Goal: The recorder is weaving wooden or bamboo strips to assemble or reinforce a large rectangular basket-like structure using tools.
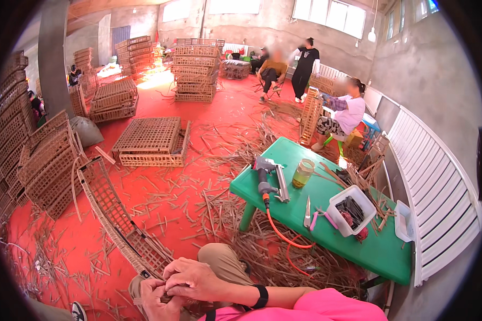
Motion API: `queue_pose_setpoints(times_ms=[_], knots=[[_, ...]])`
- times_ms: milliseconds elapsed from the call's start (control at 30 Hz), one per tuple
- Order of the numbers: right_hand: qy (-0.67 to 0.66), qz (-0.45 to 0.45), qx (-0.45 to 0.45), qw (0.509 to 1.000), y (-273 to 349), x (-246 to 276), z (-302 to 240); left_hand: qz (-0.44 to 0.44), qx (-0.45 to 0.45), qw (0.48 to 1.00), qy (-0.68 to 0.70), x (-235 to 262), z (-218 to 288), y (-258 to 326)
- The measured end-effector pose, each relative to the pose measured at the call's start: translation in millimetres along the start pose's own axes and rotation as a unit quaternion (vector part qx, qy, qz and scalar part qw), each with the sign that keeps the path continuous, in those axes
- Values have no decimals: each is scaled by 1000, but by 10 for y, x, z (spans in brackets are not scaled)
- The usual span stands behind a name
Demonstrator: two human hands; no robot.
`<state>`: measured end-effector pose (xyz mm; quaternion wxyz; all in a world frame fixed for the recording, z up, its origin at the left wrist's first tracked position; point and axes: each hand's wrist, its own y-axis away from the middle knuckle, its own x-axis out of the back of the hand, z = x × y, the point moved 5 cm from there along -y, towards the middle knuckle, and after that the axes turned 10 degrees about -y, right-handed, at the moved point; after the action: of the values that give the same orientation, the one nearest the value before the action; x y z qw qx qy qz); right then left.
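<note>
A long woven wicker tray [120, 214] with a lattice bottom and thick brown rim leans across my lap, its far end raised toward the left. My left hand [158, 300] is closed at the tray's near end, with bent fingers and thumb. Over the same corner lies my right hand [191, 279], its fingers curled down and close to the left hand's. A dark band circles the right wrist. What exactly the fingertips pinch is hidden between the hands.
A green table [284, 160] stands at my right with a nail gun [270, 179] on an orange hose [276, 227], a glass jar [303, 173], pink-handled pliers [322, 216] and a white bin [352, 210]. Cane scraps [219, 206] litter the red floor. Stacked wicker trays [195, 72] and several people are beyond.
</note>
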<state>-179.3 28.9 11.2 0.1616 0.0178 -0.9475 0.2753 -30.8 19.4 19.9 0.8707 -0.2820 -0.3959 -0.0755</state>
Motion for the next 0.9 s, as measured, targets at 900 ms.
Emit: queue_pose_setpoints(times_ms=[900], knots=[[-169,237,-203,935,300,336,747,-26,110,983,148,-193,-11,-74]])
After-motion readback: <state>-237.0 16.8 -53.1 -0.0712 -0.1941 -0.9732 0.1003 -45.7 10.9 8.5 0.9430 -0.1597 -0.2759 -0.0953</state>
